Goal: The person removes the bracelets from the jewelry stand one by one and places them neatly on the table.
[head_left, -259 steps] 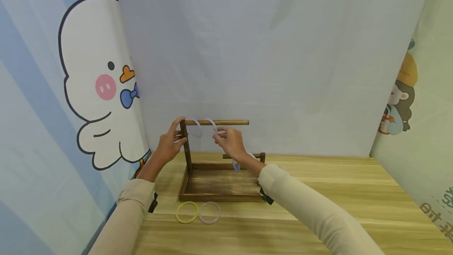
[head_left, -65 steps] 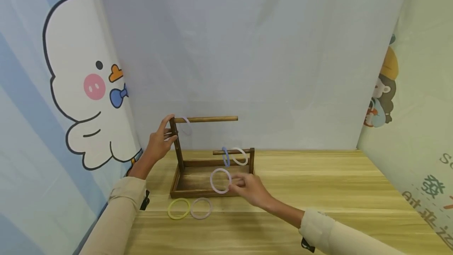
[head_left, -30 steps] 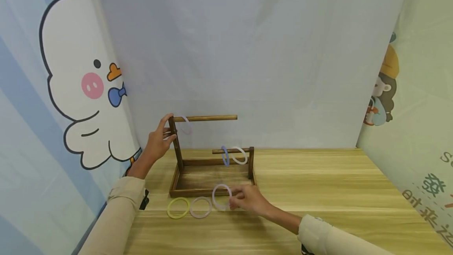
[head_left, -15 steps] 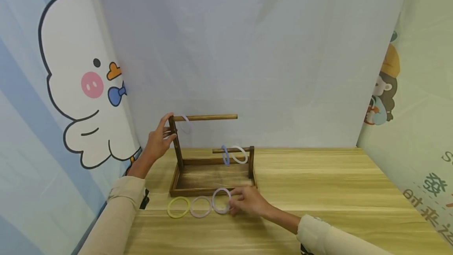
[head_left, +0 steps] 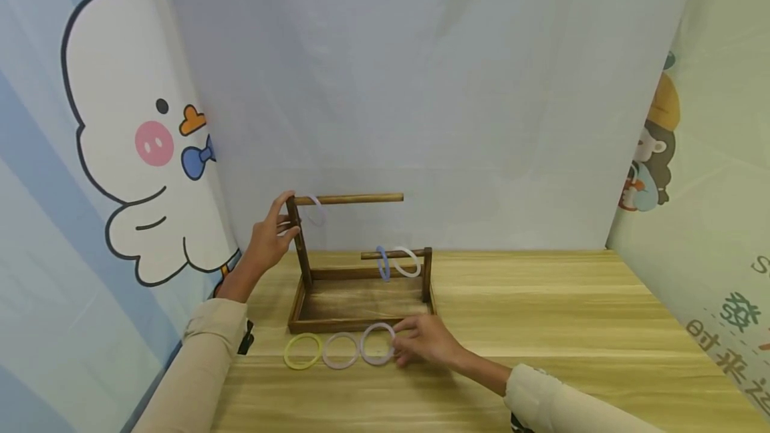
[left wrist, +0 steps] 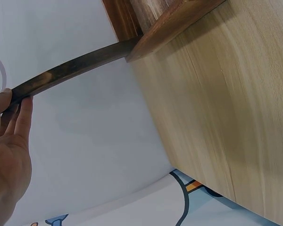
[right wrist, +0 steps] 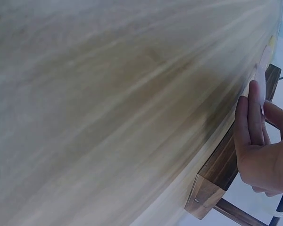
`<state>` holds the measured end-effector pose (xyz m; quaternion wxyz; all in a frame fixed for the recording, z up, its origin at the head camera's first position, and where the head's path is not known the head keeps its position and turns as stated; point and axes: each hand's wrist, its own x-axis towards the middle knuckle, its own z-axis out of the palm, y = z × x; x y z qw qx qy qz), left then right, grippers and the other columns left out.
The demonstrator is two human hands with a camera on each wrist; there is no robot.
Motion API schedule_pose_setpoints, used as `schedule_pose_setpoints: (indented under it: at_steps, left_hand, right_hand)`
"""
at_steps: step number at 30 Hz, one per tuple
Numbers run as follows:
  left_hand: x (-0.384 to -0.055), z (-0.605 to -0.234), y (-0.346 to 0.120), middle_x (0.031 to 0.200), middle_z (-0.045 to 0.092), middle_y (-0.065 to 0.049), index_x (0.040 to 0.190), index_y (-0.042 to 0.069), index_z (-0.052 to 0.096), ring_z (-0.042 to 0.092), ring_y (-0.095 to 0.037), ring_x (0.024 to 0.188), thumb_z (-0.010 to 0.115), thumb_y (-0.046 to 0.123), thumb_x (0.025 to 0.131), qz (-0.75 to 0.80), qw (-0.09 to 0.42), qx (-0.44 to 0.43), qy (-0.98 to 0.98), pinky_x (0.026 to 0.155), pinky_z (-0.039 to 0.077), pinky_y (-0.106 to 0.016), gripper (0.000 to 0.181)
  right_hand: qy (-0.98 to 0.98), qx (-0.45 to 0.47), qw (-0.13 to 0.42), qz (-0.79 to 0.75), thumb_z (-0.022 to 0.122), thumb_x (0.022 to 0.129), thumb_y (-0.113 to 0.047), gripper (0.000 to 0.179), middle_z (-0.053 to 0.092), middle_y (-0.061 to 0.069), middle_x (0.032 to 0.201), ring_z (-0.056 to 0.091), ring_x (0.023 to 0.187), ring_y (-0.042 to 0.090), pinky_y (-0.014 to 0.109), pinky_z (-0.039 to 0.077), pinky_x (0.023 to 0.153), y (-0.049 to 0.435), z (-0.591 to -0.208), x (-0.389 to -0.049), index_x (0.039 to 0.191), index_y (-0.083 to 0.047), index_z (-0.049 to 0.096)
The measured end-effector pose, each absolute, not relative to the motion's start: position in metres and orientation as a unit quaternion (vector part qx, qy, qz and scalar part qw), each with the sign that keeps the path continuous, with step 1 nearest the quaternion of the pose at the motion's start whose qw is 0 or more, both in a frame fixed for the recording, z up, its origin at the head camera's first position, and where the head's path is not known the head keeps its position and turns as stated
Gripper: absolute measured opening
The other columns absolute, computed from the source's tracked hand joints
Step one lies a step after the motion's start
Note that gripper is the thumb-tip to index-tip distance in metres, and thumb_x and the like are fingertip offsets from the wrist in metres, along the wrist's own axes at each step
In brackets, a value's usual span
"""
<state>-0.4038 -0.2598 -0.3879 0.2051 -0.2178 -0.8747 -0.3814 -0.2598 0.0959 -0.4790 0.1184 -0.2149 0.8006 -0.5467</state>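
Observation:
My left hand (head_left: 269, 242) grips the top of the tall post (head_left: 302, 249) of a dark wooden rack, thumb and fingers on either side of it. At the front edge of the rack's tray (head_left: 361, 326), my right hand (head_left: 428, 343) pinches the right edge of a pale lavender ring (head_left: 363, 346), which lies low over the table. Left of it lie a pinkish ring (head_left: 325, 359) and a yellow ring (head_left: 286, 353), in a row. One lilac ring (head_left: 319, 209) hangs on the upper bar (head_left: 367, 198), near the post.
A blue ring (head_left: 383, 264) and a white ring (head_left: 415, 260) hang on the lower bar (head_left: 368, 256), which juts left from a short post (head_left: 427, 279). The wood-grain table (head_left: 529, 313) runs up to a grey backdrop (head_left: 451, 119). Printed cloths stand at both sides.
The right hand has taken one lavender ring off the upper bar and brought it down to the front, beside the pinkish ring. Lately the ring has sunk lower. The left hand keeps its grip.

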Motion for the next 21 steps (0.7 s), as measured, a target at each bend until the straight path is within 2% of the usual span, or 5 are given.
schedule_pose_setpoints:
  at_steps: [5,15,21]
  left_hand:
    - [-0.4039,-0.3879,-0.2605,0.131,0.061,-0.038,0.163,0.018,0.025,0.066,-0.050,0.117,0.066,-0.007,0.099,-0.381,0.209,-0.218,-0.874,0.097,0.058,-0.060,0.081]
    - [-0.4053,-0.3882,-0.2607,0.129,0.063,-0.037,0.163,0.019,0.027,0.067,-0.049,0.114,0.068,-0.005,0.098,-0.384,0.217,-0.224,-0.869,0.096,0.059,-0.057,0.080]
    - [-0.4057,-0.3892,-0.2613,0.129,0.063,-0.037,0.162,0.019,0.028,0.067,-0.049,0.115,0.068,-0.005,0.098,-0.385,0.213,-0.223,-0.870,0.096,0.059,-0.059,0.079]
  right_hand:
    - [0.801,-0.208,0.111,-0.550,0.071,0.096,0.003,0.032,0.077,0.024,0.091,0.076,0.069,0.039,0.033,0.067,0.063,0.0968,-0.4804,-0.2603,0.122,0.020,0.063]
    - [0.813,-0.215,0.077,-0.536,0.075,0.093,0.004,0.028,0.077,0.019,0.085,0.076,0.064,0.033,0.030,0.066,0.059,0.0981,-0.4850,-0.2626,0.116,0.018,0.067]
    - [0.812,-0.217,0.069,-0.537,0.075,0.092,0.003,0.028,0.077,0.021,0.085,0.076,0.065,0.034,0.031,0.066,0.059,0.0991,-0.4859,-0.2608,0.114,0.019,0.068]
